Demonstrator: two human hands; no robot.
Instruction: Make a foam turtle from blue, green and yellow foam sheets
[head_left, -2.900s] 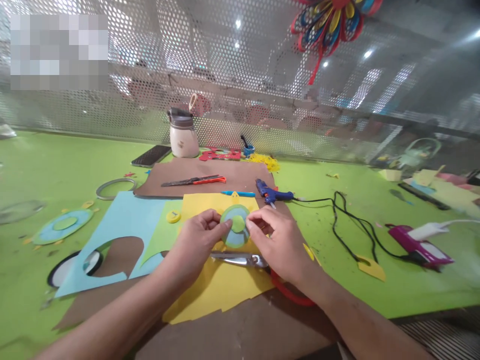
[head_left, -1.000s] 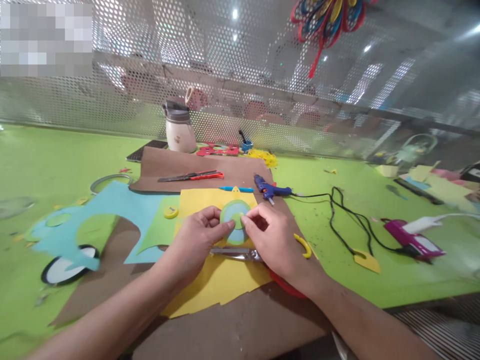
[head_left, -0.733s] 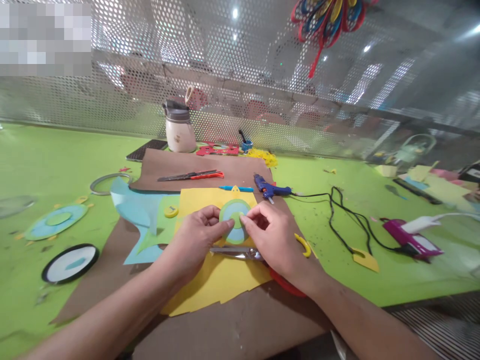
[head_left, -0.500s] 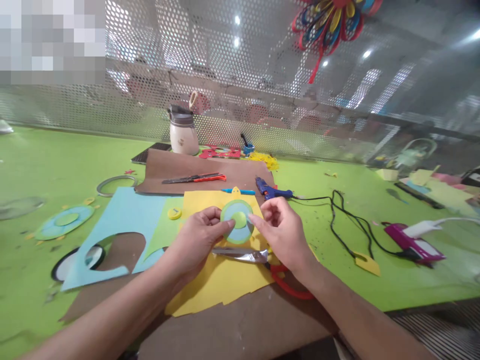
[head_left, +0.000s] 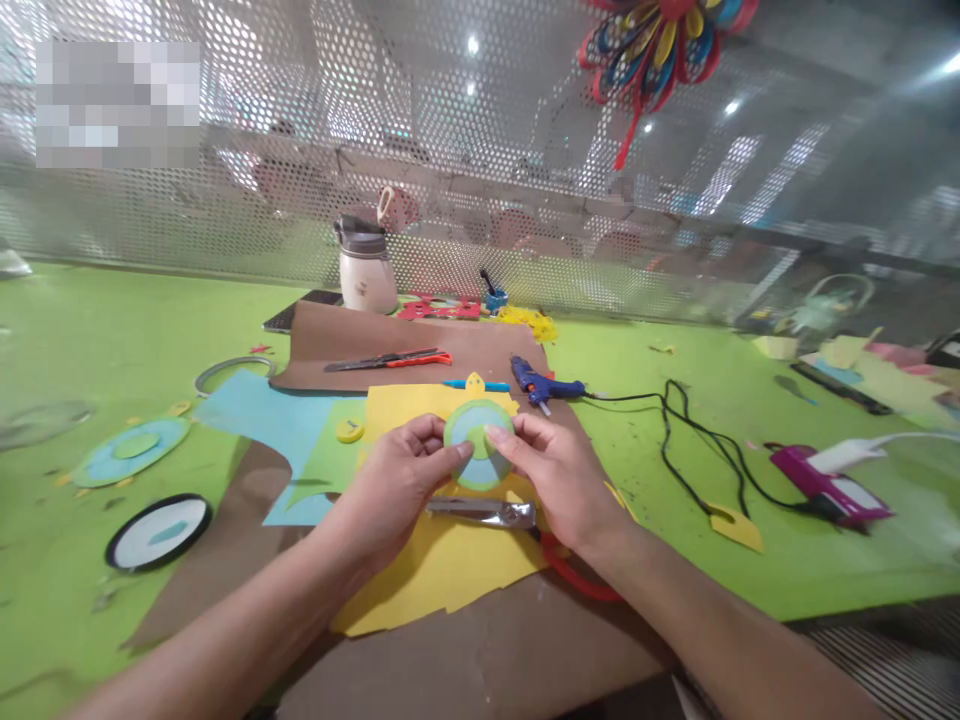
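My left hand (head_left: 411,462) pinches the left edge of a small paper turtle (head_left: 478,470), a round green and light-blue disc with a yellow head at its top. On the other side, my right hand (head_left: 551,465) grips its right edge between thumb and fingers. Both thumbs lie over the green middle. Beneath the hands are a yellow sheet (head_left: 427,570) and a silver metal tool (head_left: 487,513). Red scissor-like handles (head_left: 581,575) show partly behind my right wrist. A second, larger turtle (head_left: 131,452) lies at the left.
A blue hot glue gun (head_left: 544,384) trails a black cord to a purple power strip (head_left: 829,485). Scissors (head_left: 390,360) lie on brown sheet material (head_left: 480,340). A black-rimmed disc (head_left: 157,532), cut blue sheet (head_left: 251,405), yellow tape-like roll (head_left: 349,430) and white bottle (head_left: 367,275) stand around.
My right thumb and fingers have closed in on the turtle's right edge. The blue sheet's lower left part no longer covers the black-rimmed disc.
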